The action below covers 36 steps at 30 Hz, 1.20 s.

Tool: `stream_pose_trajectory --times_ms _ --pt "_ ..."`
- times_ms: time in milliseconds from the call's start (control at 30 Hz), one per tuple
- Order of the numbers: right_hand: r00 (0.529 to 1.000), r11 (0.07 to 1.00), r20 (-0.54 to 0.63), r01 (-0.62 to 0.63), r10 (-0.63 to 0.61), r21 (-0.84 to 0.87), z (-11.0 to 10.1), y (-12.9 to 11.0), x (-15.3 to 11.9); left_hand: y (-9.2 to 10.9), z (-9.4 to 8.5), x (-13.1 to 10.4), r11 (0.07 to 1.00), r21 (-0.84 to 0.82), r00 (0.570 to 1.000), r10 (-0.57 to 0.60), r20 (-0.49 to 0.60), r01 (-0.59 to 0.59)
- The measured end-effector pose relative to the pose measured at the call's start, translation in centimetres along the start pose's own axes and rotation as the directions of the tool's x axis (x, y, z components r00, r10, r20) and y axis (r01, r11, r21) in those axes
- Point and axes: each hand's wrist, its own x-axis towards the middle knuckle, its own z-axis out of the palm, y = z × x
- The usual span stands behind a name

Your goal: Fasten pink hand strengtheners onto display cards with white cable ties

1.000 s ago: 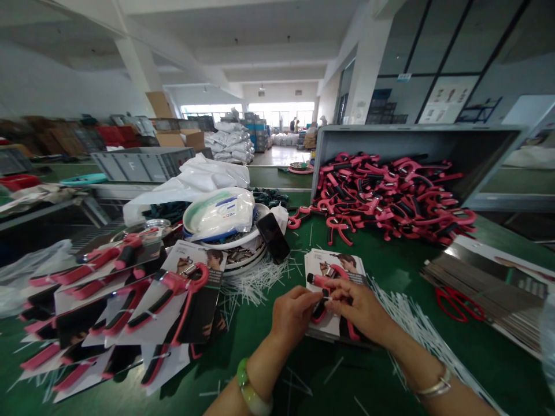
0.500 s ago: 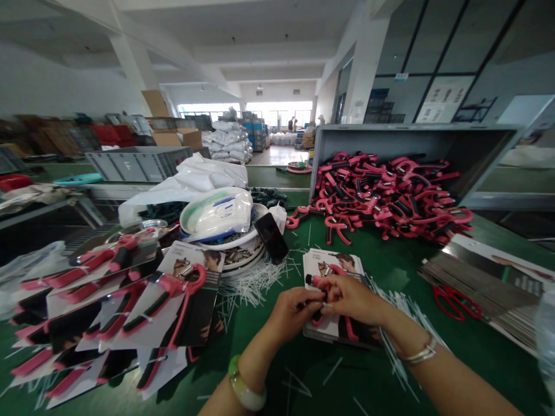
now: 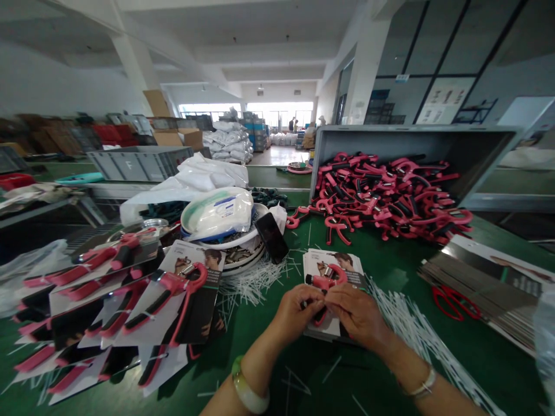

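A pink and black hand grip (image 3: 328, 276) lies on a stack of printed cards (image 3: 356, 263) in front of me. Over its lower part, my left hand (image 3: 295, 312) is closed, fingertips pinched at the grip's handle. My right hand (image 3: 356, 315) is closed too, its fingertips meeting the left ones. What the fingertips pinch is hidden; it is too small to make out. White zip ties (image 3: 405, 318) lie under and beside my right forearm. At the left, carded grips (image 3: 176, 294) are piled up, with ties round their handles.
A grey bin (image 3: 489, 167) on its side spills many pink grips (image 3: 390, 196) at the back right. Red scissors (image 3: 455, 303) lie by more cards (image 3: 489, 289) at the right. A black phone (image 3: 271, 238) leans on round trays (image 3: 243, 260), with loose tie pieces (image 3: 251, 283) nearby.
My right hand has turned, its fingers now pointing left and down against the left fingertips. The right forearm has shifted lower and left, showing more zip ties.
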Motion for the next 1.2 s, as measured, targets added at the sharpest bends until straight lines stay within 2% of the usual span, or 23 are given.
stream_pose_trajectory --times_ms 100,133,233,300,400,533,667,800,933,1067,1200 --pt "0.989 0.994 -0.1 -0.109 0.111 0.026 0.3 -0.6 -0.6 1.0 0.0 0.0 0.991 0.131 0.999 -0.035 0.023 0.031" --pt "0.971 0.984 -0.159 -0.171 0.177 0.047 0.4 -0.6 -0.9 1.4 -0.1 0.1 0.982 0.182 0.998 -0.046 0.03 0.04" --pt "0.877 0.928 -0.304 -0.351 0.372 0.124 0.8 -0.5 -1.6 2.6 -0.4 0.0 0.955 0.292 0.996 -0.068 0.05 0.051" --pt "0.853 0.914 -0.33 -0.38 0.405 0.14 1.0 -0.3 -1.6 3.2 -0.5 -0.2 0.945 0.323 0.995 -0.073 0.07 0.047" --pt "0.891 0.936 -0.289 -0.319 0.35 0.149 1.0 -0.1 -1.1 3.5 -0.5 -1.1 0.927 0.372 0.994 -0.075 0.081 0.04" --pt "0.944 0.949 -0.152 -0.27 0.294 0.163 0.7 -0.8 -0.7 2.6 0.0 -2.1 0.865 0.479 0.989 -0.13 -0.073 0.149" --pt "0.995 0.996 -0.057 -0.087 0.086 -0.003 0.7 -1.5 -1.5 1.6 0.4 -2.3 0.85 0.476 0.971 -0.154 -0.182 0.224" --pt "0.998 0.994 0.006 0.06 -0.06 -0.09 0.8 -1.5 -2.6 1.3 0.4 -2.2 0.867 0.433 0.964 -0.174 -0.199 0.246" --pt "0.998 0.994 0.058 0.04 -0.034 -0.104 0.6 -1.5 -2.8 1.5 0.5 -1.8 0.854 0.423 0.952 -0.252 -0.173 0.303" --pt "1.0 0.996 0.009 0.017 -0.016 -0.089 0.6 -1.6 -2.7 1.6 1.1 -1.1 0.826 0.414 0.923 -0.336 -0.187 0.384" --pt "0.999 0.999 -0.042 -0.022 0.021 -0.024 0.7 -1.4 -2.8 1.7 1.3 -0.7 0.828 0.41 0.924 -0.337 -0.179 0.382"
